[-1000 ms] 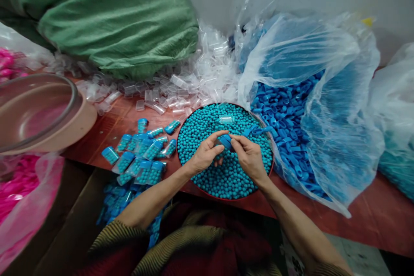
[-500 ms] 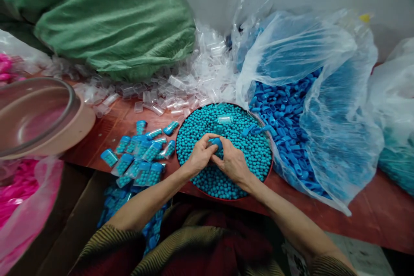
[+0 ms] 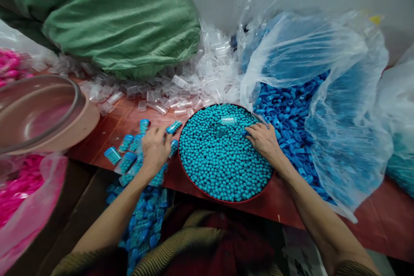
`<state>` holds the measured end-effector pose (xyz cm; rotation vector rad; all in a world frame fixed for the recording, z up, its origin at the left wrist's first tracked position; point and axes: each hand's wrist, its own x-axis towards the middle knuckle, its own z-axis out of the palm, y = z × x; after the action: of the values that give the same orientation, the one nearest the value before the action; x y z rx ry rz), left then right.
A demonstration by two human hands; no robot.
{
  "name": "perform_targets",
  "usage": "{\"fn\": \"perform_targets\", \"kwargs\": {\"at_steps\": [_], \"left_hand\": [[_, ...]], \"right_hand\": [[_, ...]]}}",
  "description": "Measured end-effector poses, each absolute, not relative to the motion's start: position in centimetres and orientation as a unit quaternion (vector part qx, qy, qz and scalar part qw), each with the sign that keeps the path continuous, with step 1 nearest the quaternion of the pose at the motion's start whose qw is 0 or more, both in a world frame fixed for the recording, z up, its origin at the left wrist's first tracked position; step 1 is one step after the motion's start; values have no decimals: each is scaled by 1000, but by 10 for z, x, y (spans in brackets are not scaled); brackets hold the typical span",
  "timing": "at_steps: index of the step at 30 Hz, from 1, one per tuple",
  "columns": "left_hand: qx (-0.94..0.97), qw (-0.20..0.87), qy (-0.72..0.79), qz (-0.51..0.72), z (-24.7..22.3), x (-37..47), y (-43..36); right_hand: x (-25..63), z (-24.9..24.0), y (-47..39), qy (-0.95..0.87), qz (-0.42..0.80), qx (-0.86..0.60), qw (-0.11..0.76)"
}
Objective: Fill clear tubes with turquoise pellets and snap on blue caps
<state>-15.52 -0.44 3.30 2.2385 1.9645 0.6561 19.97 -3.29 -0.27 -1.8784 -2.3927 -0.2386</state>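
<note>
My left hand is over a pile of small clear bottles filled with turquoise beads and closed with blue caps. Its fingers are apart, and I see nothing held in them. On the right side of a round red-rimmed basin, my right hand has its fingers bent down onto a blue cap lying on the beads. Part of that cap shows at the fingertips; the rest is hidden. Turquoise beads fill the basin, and a clear empty bottle lies on them near the back.
Blue caps spill from a plastic bag at the right. Clear empty bottles are heaped behind, beneath a green sack. A pinkish bowl stands left, above a bag of pink pieces. Filled bottles lie below the table edge.
My hands were together over the beads around a blue-capped bottle. They have parted: the left moved left to the filled bottles, the right moved right to the caps on the beads.
</note>
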Motion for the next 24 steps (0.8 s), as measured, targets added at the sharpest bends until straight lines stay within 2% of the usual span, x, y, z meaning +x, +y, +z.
{"fn": "perform_targets", "kwargs": {"at_steps": [5,9,15,20,22,24], "left_hand": [[792,160,561,182,22,-72,6],[788,203,563,148,13,-31,11],[777,225,572,136,2,-15,10],[801,239,532,135,2,-11,13],[811,253,508,143,5,-13,15],[811,280,490,153,10,-16,17]], "right_hand": [[177,6,-26,-777,-74,-621,76],[153,12,-16,-768,-13,-630,110],[140,4,-16,-779,26,-622,75],[152,24,-28,-786,3,-618,14],[156,31,-31,-782,9,-623,16],[157,34,-31,-765,22,-641,58]]}}
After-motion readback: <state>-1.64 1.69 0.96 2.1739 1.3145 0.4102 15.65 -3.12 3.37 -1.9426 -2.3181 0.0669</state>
